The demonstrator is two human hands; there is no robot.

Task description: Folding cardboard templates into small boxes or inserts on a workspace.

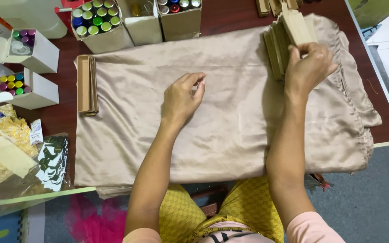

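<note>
From where I watch, my right hand (pixel 309 67) is at the far right of the beige satin cloth (pixel 221 112) that covers the dark wooden counter (pixel 64 119), its fingers (pixel 296 53) closed around the top piece of a stack of flat tan cardboard pieces (pixel 278 49) leaning on edge there; that piece is tipped up out of the stack. My left hand (pixel 182 99) rests in the middle of the cloth, fingers loosely curled and holding nothing, well apart from the stack. At the cloth's far left edge lies a small pile of folded tan cardboard pieces (pixel 87 84), only a few, which I judge to be the finished ones. The stack under my right hand looks much thicker than that pile, so I read the work as in its early part: a few pieces handled, most left, and the middle of the cloth holds no piece at all right now. Along the far edge stand open cardboard boxes of small bottles with coloured caps (pixel 96 20), and two white boxes of similar bottles (pixel 21 85) sit at the left; none of these is beside either hand. Packets of yellow patterned material (pixel 1 144) lie at the near left, also untouched.
</note>
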